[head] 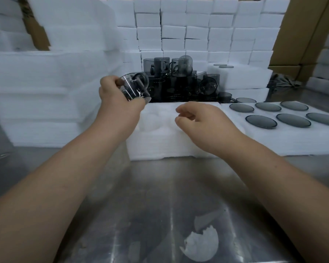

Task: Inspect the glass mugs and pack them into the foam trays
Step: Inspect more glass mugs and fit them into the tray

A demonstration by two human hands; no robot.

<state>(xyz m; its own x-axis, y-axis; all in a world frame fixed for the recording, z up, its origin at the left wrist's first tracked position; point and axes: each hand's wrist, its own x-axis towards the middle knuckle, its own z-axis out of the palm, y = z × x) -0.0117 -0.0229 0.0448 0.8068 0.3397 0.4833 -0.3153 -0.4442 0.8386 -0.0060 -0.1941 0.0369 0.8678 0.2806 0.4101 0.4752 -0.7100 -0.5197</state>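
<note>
My left hand (120, 93) grips a smoky grey glass mug (136, 88), tilted, just above the far left corner of the white foam tray (160, 141) in front of me. My right hand (196, 118) hovers over that tray, fingers loosely curled, holding nothing. The mug is close to the heap of dark glass mugs (179, 80) behind the tray, so I judge a careless swing could chip glass on glass, or the smooth mug could slip from my one-handed hold onto the steel tabletop (160, 196).
</note>
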